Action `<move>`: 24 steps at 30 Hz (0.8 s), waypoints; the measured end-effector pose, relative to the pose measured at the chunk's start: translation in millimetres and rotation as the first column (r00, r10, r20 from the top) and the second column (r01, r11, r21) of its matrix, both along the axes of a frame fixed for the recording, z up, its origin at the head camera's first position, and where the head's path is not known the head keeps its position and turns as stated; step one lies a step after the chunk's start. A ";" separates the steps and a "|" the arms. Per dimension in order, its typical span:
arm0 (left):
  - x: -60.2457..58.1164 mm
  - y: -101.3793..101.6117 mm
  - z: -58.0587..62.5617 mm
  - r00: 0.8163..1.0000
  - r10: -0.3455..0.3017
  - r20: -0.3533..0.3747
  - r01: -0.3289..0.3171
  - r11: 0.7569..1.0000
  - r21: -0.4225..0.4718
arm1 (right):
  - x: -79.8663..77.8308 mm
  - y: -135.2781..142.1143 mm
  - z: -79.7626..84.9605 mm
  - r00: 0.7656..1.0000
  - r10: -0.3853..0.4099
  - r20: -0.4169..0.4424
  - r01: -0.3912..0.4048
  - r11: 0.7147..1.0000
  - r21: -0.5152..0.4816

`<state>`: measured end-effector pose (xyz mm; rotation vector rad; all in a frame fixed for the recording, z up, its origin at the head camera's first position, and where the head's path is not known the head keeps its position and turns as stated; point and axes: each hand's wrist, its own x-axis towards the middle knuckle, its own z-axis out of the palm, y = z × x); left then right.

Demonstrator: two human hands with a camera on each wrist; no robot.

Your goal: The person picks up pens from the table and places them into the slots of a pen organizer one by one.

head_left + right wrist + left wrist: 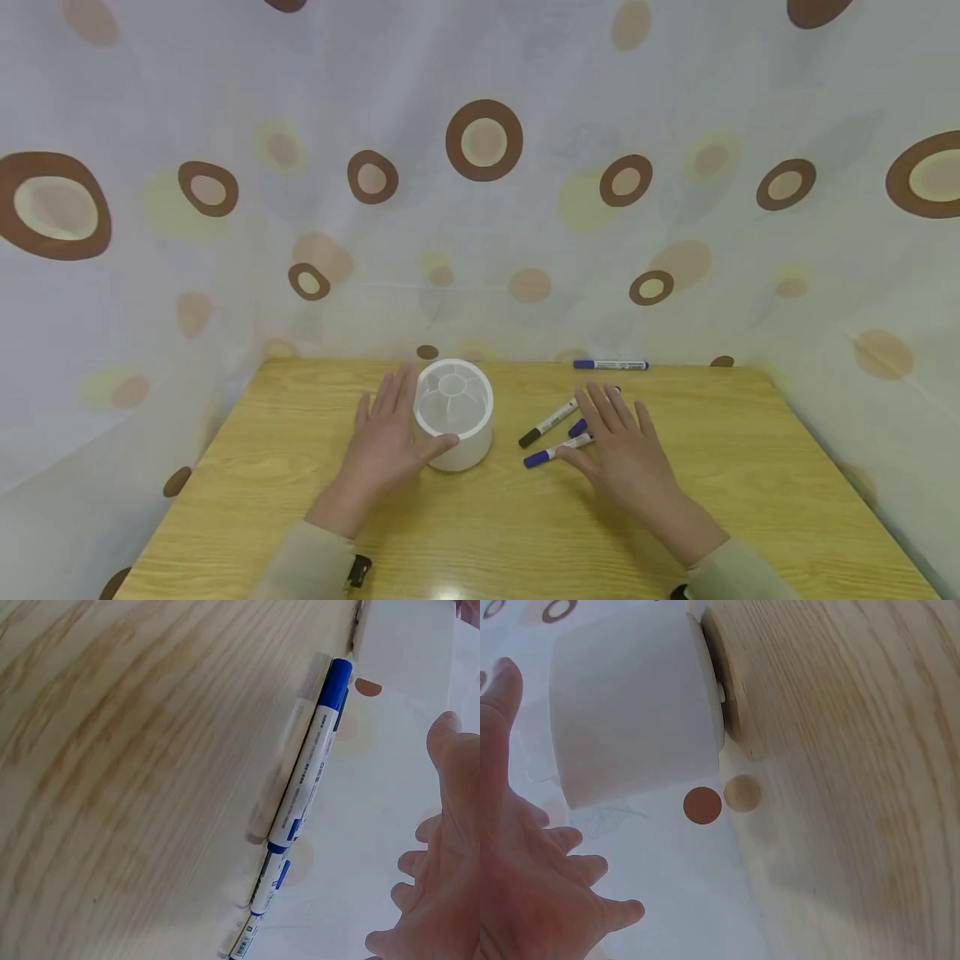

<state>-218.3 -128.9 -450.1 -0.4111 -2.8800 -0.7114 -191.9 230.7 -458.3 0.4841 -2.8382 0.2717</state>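
A white round pen holder [468, 452] with clear dividers inside its top stands upright on the table, left of the middle. My left hand [386, 442] is at its left side, fingers spread and thumb across its front in the head view. In the left wrist view the thumb and fingers show apart from the holder wall [634, 712]. My right hand [630, 462] hovers over several markers with its fingers straight and holds nothing. Among them are a black-capped marker [551, 421] and a blue-capped marker [537, 459]; another blue marker [577, 428] is partly hidden beneath the fingers.
One more blue marker [611, 365] lies along the far edge of the wooden table [270, 467]. A white curtain with brown rings [420, 250] hangs behind the table and along both sides.
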 end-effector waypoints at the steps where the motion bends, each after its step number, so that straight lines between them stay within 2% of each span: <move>1: -0.7 0.9 -0.6 1.000 0.001 0.002 -0.001 1.000 0.013 | -1.2 1.7 -1.2 1.000 -0.001 0.005 0.001 1.000 0.001; 8: -4.7 7.0 -4.6 1.000 0.014 0.004 -0.014 0.996 0.085 | -8.8 14.5 -7.6 1.000 -0.008 0.023 0.007 1.000 0.014; 16: -6.6 11.1 -8.9 1.000 0.004 0.012 -0.006 0.990 0.142 | -9.3 26.9 -9.9 0.999 -0.013 0.037 0.013 1.000 -0.012; 24: -9.1 14.8 -15.3 0.999 0.013 0.040 -0.023 0.969 0.247 | -10.1 41.9 -19.4 0.999 -0.005 0.038 0.005 1.000 -0.001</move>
